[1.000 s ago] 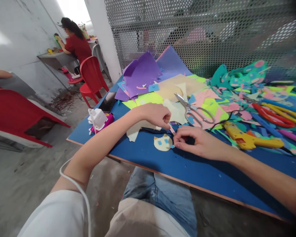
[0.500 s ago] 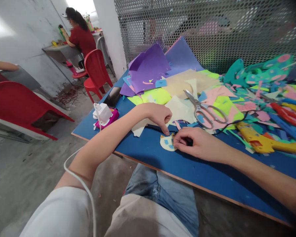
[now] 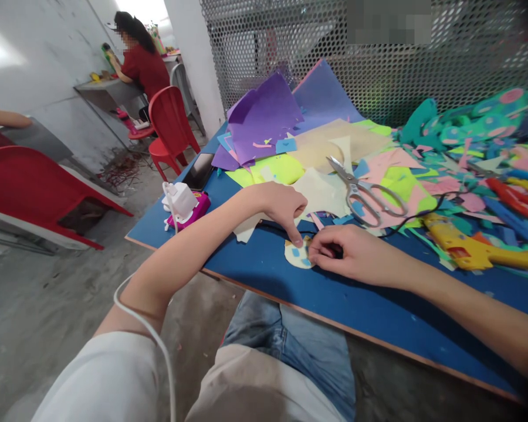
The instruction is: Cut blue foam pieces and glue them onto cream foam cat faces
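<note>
A small round cream cutout (image 3: 298,257) with blue patches and orange bits at its top edge lies flat on the blue table. The thumb of my left hand (image 3: 286,210) points down and presses on the cutout's upper part, while its other fingers are curled in with nothing visible inside. At the cutout's right edge, my right hand (image 3: 341,249) has thumb and fingers pinched together. Its fingertips cover that edge, and anything small between them is hidden. Scissors (image 3: 364,193) with grey handles lie partly open on sheets beyond my hands.
Purple sheets (image 3: 264,120), yellow-green pieces and coloured scraps cover the table's back. A yellow glue gun (image 3: 460,243) with a black cord lies right, near red-handled pliers (image 3: 517,202). A white charger (image 3: 180,200) and a phone (image 3: 200,170) are left. Another person (image 3: 143,64) sits farther off.
My left thumb has come down slightly onto the cutout's upper part. My right hand keeps its pinch in nearly the same place, and the view has shifted a little.
</note>
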Available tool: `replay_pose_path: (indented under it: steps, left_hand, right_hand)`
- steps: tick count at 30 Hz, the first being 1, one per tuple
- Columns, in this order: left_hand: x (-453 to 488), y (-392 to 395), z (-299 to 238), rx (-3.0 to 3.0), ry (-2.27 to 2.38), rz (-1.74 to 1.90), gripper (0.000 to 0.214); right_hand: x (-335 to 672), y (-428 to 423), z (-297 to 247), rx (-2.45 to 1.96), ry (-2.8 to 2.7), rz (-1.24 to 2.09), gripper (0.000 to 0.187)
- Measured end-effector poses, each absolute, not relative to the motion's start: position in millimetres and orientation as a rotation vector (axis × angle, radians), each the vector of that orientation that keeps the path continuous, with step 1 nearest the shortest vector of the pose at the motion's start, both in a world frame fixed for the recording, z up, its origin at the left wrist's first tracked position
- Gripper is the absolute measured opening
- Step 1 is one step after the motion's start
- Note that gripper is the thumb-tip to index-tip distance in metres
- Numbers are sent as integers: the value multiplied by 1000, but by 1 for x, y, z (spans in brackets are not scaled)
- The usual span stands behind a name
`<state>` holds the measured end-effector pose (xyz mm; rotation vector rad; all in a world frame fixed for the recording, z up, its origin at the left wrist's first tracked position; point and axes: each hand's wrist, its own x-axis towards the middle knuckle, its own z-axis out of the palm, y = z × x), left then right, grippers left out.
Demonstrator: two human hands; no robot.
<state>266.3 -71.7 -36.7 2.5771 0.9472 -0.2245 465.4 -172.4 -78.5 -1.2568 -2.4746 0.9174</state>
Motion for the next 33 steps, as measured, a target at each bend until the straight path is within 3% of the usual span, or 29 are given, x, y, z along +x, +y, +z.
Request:
replay_pose_path:
  steps: [6,17,24,33]
  left_hand:
    - [266,-68,-32,2646,860,-444,58]
    - [267,-69,-31,2679,859,-465,62]
    - [267,-73,-29,2702,797,-370,57]
    - [276,-93,-31,2701,622,-375,54]
  right_hand:
    - [464,-172,-79,-1292,-2555,787,15]
    - [475,-176,-75,-1117,-2429,790,18]
    - [485,-181,-83,-771,-2541,343,10]
    - [480,-181,-96,-755,-2561,295,14]
